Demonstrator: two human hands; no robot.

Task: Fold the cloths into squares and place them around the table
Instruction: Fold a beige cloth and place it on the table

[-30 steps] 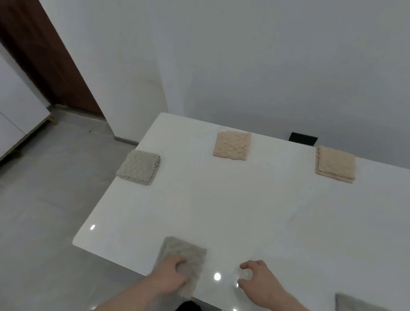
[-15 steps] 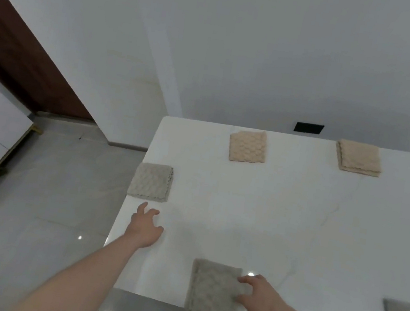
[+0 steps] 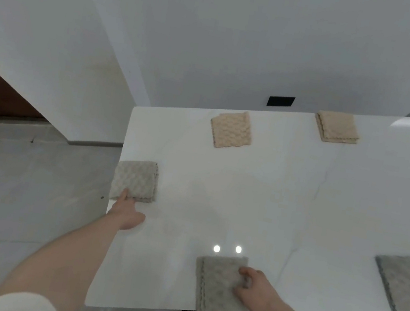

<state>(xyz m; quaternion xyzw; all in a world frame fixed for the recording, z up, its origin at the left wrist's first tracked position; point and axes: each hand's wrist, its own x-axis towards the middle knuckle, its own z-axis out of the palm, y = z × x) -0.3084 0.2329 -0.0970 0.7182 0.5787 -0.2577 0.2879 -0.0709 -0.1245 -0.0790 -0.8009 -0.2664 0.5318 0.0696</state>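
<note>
From my feed the white table (image 3: pixel 260 191) carries six folded cloths round its rim. Risk: near grey cloth (image 3: pixel 223 288) overhangs the near edge w/ its long axis running near-far, so I judge a nudge could tip it off. Left-edge grey cloth (image 3: pixel 136 180), roughly square, could slide off too. Right hand (image 3: pixel 256 294) presses the near one, fingers curled; left hand (image 3: pixel 126 212) fingertips touch the left one, fingers straight.

Wide bare middle of the table (image 3: pixel 260 191) lies free to cross (folded cloths (image 3: pixel 231 130) sit only along its edges).
</note>
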